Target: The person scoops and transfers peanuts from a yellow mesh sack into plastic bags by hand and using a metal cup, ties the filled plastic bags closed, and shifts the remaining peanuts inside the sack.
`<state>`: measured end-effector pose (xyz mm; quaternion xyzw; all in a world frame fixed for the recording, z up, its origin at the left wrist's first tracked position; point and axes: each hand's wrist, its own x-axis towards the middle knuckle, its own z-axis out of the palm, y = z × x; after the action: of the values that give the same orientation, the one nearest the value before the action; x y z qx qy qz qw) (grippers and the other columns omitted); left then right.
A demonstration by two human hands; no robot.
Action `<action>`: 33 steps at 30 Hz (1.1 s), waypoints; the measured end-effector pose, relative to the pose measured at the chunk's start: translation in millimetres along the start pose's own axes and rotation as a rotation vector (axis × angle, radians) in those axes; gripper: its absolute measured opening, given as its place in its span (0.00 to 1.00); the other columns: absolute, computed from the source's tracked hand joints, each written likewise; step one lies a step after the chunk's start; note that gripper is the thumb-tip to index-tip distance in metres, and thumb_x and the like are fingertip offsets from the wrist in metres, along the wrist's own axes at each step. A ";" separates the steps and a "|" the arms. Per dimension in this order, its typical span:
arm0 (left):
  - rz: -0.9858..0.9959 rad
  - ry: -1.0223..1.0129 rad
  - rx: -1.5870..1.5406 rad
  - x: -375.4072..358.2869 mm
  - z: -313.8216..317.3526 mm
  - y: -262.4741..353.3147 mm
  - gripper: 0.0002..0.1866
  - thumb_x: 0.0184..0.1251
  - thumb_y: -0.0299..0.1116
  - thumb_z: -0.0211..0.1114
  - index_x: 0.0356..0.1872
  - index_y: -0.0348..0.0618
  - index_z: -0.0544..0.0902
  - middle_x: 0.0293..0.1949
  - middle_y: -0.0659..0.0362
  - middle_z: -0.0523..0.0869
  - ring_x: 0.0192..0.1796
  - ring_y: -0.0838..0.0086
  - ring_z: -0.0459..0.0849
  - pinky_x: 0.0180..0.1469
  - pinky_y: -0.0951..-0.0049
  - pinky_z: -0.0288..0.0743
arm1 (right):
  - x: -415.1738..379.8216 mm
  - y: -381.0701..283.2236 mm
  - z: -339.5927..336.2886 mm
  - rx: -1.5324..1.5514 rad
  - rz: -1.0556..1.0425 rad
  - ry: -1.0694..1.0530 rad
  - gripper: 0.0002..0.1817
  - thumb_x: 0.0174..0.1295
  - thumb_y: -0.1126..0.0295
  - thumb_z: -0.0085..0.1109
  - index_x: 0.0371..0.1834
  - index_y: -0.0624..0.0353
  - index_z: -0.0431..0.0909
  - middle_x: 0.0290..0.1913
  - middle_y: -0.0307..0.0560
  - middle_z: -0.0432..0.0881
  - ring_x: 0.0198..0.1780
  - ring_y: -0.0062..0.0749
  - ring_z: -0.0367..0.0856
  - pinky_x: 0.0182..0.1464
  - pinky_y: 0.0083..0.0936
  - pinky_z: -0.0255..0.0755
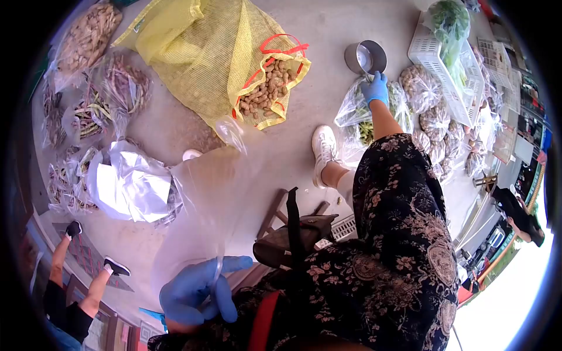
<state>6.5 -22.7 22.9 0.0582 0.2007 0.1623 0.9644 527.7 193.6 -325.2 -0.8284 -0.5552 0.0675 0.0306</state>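
My left hand [202, 291], in a blue glove, is low in view with its fingers closed on the edge of a large clear plastic bag [205, 187]. The bag hangs loose in front of me. At the end of my outstretched arm, my right hand [376, 89], also gloved in blue, grips the handle side of a round metal pot [374, 57]. The pot's inside looks shiny, and I see no contents. A yellow mesh sack [199, 64] lies between, its red-trimmed mouth showing peanuts in their shells [269, 88].
Bagged green vegetables [366, 131] lie under my right hand. Filled plastic bags [433, 117] and a white crate [421, 44] stand at right. Bags of long beans [93, 111] line the left. A brown bag [293, 237] is near my lap. People are at both sides.
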 end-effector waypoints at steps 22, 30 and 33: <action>-0.212 1.156 1.966 98.6 -204.9 67.8 0.37 0.51 0.50 0.66 0.57 0.37 0.66 0.57 0.45 0.69 0.56 0.60 0.73 0.54 0.60 0.69 | -103.8 -152.9 -56.5 0.439 -0.455 -1.109 0.10 0.49 0.71 0.57 0.35 0.58 0.74 0.24 0.39 0.75 0.25 0.22 0.73 0.30 0.20 0.70; -0.386 1.640 1.853 207.6 -267.5 96.0 0.49 0.44 0.45 0.70 0.68 0.44 0.53 0.69 0.43 0.49 0.67 0.46 0.55 0.63 0.51 0.58 | -157.0 -247.8 -22.9 0.560 -0.306 -1.266 0.19 0.44 0.53 0.70 0.20 0.56 0.75 0.16 0.38 0.73 0.16 0.20 0.68 0.18 0.20 0.64; 0.152 1.705 1.583 198.7 -345.9 101.8 0.36 0.51 0.36 0.63 0.64 0.42 0.62 0.64 0.45 0.63 0.63 0.52 0.65 0.60 0.62 0.63 | -165.1 -259.3 4.9 0.598 -0.052 -1.316 0.20 0.45 0.52 0.69 0.20 0.57 0.75 0.17 0.40 0.74 0.14 0.21 0.69 0.16 0.20 0.65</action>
<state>8.9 156.2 -347.9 0.5277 0.8250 0.0356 0.1991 227.8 139.8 -284.7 -0.5589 -0.4361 0.7005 -0.0829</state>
